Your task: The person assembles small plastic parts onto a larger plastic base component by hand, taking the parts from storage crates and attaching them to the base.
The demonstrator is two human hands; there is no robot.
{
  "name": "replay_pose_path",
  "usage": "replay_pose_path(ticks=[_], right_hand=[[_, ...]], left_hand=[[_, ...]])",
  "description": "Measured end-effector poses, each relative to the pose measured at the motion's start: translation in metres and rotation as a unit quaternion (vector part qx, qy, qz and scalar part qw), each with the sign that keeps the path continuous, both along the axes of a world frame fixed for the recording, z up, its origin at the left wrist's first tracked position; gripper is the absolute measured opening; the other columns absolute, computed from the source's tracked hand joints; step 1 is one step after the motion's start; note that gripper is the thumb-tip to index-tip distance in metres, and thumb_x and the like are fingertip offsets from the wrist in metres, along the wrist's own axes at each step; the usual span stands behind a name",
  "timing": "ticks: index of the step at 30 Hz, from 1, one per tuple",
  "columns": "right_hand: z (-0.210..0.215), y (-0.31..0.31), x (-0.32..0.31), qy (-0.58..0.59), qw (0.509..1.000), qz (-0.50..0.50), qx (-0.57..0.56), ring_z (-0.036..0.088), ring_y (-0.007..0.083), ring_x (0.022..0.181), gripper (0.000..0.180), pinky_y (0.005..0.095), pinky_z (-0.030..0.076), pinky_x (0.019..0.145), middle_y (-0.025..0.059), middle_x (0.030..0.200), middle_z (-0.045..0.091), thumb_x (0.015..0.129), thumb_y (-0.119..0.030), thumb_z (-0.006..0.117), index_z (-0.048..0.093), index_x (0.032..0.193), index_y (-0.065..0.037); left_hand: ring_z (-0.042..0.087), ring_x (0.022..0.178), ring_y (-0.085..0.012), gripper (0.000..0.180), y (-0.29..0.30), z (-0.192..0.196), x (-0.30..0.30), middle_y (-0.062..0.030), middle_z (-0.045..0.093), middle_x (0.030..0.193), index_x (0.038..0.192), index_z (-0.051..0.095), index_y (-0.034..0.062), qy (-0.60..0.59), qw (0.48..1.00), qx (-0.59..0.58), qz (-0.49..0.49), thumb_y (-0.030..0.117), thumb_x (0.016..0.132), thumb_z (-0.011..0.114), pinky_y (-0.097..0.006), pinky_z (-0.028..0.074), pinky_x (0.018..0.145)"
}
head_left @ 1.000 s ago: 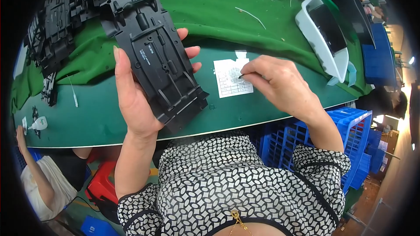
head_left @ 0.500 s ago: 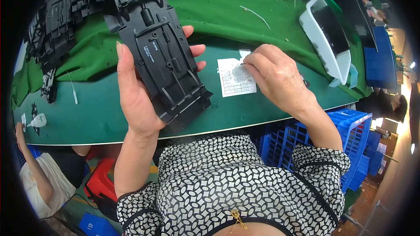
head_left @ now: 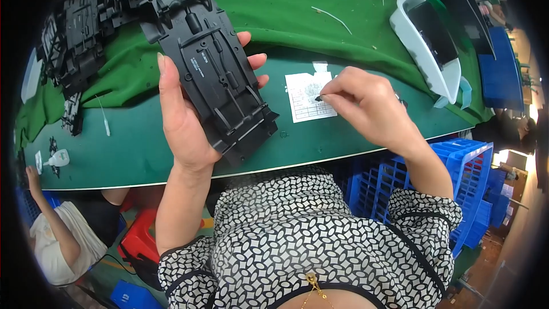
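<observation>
Where green cloth drapes the green surface [head_left: 143, 154], left hand [head_left: 183, 120] clasps a black plastic chassis [head_left: 214, 68]; right hand [head_left: 366, 103] fingers pinch a tiny dark, indistinct piece [head_left: 318, 98] over white paper [head_left: 309, 97].

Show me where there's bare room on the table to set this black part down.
Bare patches: the green cloth between the black chassis plate and white housing; the table edge left of the left hand. Crowded: the black parts pile far left, and the paper sheet by the right hand.

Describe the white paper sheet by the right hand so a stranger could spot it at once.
Start at the green table and follow its near edge to the right hand. Under its fingers lies the paper sheet, flat and printed with a grid: the only white rectangle there, unlike the black plastic chassis beside it.
</observation>
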State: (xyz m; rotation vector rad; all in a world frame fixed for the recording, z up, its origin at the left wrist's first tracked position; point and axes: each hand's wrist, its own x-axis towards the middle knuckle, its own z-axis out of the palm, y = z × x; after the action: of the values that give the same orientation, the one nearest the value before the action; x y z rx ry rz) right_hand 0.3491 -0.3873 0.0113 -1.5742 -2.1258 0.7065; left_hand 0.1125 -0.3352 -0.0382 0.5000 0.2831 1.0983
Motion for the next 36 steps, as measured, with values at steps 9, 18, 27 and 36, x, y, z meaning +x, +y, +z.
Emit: replay_pose_path(ticks=[9, 18, 27, 36], right_hand=[[0.005, 0.006, 0.006, 0.406, 0.817, -0.178, -0.369, 0.042, 0.0035, 0.055, 0.015, 0.0198, 0.031, 0.048, -0.0003, 0.068, 0.057, 0.082, -0.012, 0.068, 0.063, 0.074, 0.000], [-0.001, -0.003, 0.002, 0.264, 0.941, -0.111, -0.179, 0.047, 0.0064, 0.058, 0.012, 0.0215, 0.036, 0.052, -0.0008, 0.067, 0.055, 0.085, -0.008, 0.065, 0.063, 0.079, 0.001], [-0.019, 0.013, 0.005, -0.173, 0.960, 0.124, 0.182, 0.056, 0.0284, 0.083, 0.008, 0.0393, 0.049, 0.070, 0.0112, 0.082, 0.054, 0.072, -0.002, 0.057, 0.057, 0.079, 0.001], [-0.013, 0.012, 0.007, -0.149, 0.972, 0.140, 0.119, 0.056, 0.0296, 0.079, 0.005, 0.0397, 0.048, 0.071, 0.0114, 0.080, 0.054, 0.074, -0.003, 0.057, 0.057, 0.078, 0.000]], left_hand=[[0.055, 0.111, -0.0342, 0.068, -0.002, 0.003, 0.006, -0.0206, 0.048, 0.130, 0.136, 0.037, 0.0006, 0.009, 1.000, -0.022, 0.017, 0.055, 0.097, 0.023, -0.048, 0.050, 0.090], [0.052, 0.115, -0.0332, 0.066, -0.001, 0.002, 0.004, -0.0211, 0.046, 0.134, 0.139, 0.034, 0.0027, 0.026, 1.000, 0.001, 0.014, 0.053, 0.098, 0.023, -0.052, 0.046, 0.094], [0.055, 0.110, -0.0328, 0.064, -0.001, 0.002, 0.006, -0.0205, 0.049, 0.129, 0.135, 0.038, 0.0021, 0.074, 0.996, 0.013, 0.055, 0.053, 0.098, 0.023, -0.049, 0.049, 0.090], [0.056, 0.109, -0.0337, 0.067, -0.001, 0.001, 0.008, -0.0202, 0.050, 0.126, 0.134, 0.038, 0.0004, 0.069, 0.996, 0.006, 0.054, 0.055, 0.098, 0.024, -0.046, 0.051, 0.087]])
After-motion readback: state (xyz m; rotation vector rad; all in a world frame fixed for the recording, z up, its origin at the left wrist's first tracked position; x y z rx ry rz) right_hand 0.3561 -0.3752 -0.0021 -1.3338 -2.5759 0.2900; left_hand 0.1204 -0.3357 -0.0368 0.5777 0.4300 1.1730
